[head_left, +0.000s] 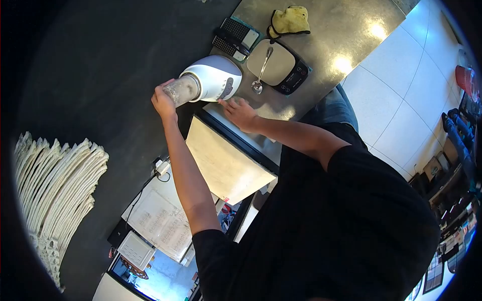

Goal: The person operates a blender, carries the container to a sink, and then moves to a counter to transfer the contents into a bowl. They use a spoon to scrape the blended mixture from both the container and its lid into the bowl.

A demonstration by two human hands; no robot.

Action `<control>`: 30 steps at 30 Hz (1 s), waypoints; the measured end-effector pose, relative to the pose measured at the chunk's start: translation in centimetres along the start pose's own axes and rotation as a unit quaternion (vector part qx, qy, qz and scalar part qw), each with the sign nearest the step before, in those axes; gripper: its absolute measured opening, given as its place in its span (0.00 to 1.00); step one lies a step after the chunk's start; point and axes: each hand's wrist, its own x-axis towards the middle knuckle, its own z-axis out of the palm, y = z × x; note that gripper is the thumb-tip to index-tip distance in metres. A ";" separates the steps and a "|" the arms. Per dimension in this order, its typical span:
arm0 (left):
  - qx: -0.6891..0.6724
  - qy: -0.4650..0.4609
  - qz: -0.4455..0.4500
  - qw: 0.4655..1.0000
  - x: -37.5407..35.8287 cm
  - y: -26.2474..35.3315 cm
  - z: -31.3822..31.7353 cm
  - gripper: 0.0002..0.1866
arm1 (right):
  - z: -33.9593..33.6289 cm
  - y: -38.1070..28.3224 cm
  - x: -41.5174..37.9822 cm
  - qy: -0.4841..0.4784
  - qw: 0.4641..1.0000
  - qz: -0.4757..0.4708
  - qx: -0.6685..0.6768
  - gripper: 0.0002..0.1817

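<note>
My left hand (164, 102) is wrapped round the clear jar (184, 91) of a white blender-like appliance (213, 75). The jar looks cloudy, with pale contents or residue inside. On the front of the appliance is a grey control panel (227, 88). My right hand (241, 114) is beside the lower front edge of the base, fingers apart and holding nothing, with one fingertip close to the base. A metal spoon (262, 71) lies across a digital scale (273, 62) to the right of the appliance.
A yellow cloth mitt (291, 21) and a black dotted item (232, 39) lie on the metal counter (334, 35) beyond the scale. Below the counter edge stands a pale panel (226, 158). A plug with a cord (161, 167) and pale rope-like strands (63, 185) are at the left.
</note>
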 end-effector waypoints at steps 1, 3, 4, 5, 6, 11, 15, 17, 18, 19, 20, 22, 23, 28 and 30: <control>-0.002 0.002 0.000 1.000 0.1 -0.1 0.0 0.26 | 0.3 -0.2 0.2 0.001 1.000 0.001 0.000 0.35; -0.003 0.002 -0.002 1.000 0.0 -0.1 0.0 0.26 | 0.6 -0.4 0.3 0.007 1.000 0.006 0.000 0.35; -0.004 0.003 -0.004 1.000 0.0 0.0 0.0 0.26 | 0.5 -0.4 0.3 0.007 1.000 0.006 -0.001 0.35; -0.005 0.003 -0.004 1.000 0.0 0.1 0.0 0.26 | 0.4 -0.3 0.2 0.005 1.000 0.002 -0.003 0.34; -0.006 0.003 -0.004 1.000 0.0 0.1 0.1 0.27 | 0.3 -0.3 0.1 0.004 1.000 -0.002 -0.006 0.32; 0.013 -0.006 -0.001 1.000 0.1 0.0 0.0 0.28 | -0.2 0.0 0.0 -0.005 1.000 -0.004 0.001 0.34; 0.001 0.003 -0.003 1.000 -0.1 0.2 0.1 0.27 | -0.1 0.0 0.0 0.001 1.000 -0.001 -0.006 0.36; 0.001 0.001 -0.003 1.000 0.0 0.0 0.0 0.27 | -0.4 0.0 0.0 -0.009 1.000 -0.003 -0.009 0.36; 0.000 0.002 0.000 1.000 0.1 -0.2 0.0 0.27 | -0.4 0.0 0.0 -0.020 1.000 -0.005 -0.011 0.36; -0.001 0.003 0.002 1.000 0.2 -0.3 0.0 0.27 | -0.5 0.0 0.0 -0.020 1.000 -0.005 -0.012 0.36; -0.002 0.002 0.002 1.000 0.3 -0.4 -0.1 0.27 | -0.5 0.0 -0.1 -0.018 1.000 -0.006 -0.013 0.35; 0.006 -0.014 -0.001 1.000 0.4 -0.5 -0.3 0.27 | -0.4 0.0 -0.1 -0.016 1.000 -0.007 -0.014 0.35; 0.006 -0.015 -0.001 1.000 0.4 -0.6 -0.3 0.27 | -0.3 0.0 0.0 -0.009 1.000 -0.005 -0.013 0.35; 0.019 -0.009 -0.009 1.000 0.3 -0.2 -0.2 0.28 | 0.1 -0.1 0.0 0.000 1.000 0.000 -0.017 0.34; 0.020 -0.010 -0.006 1.000 0.3 -0.3 -0.3 0.28 | 0.3 -0.1 0.0 0.010 1.000 -0.001 -0.025 0.34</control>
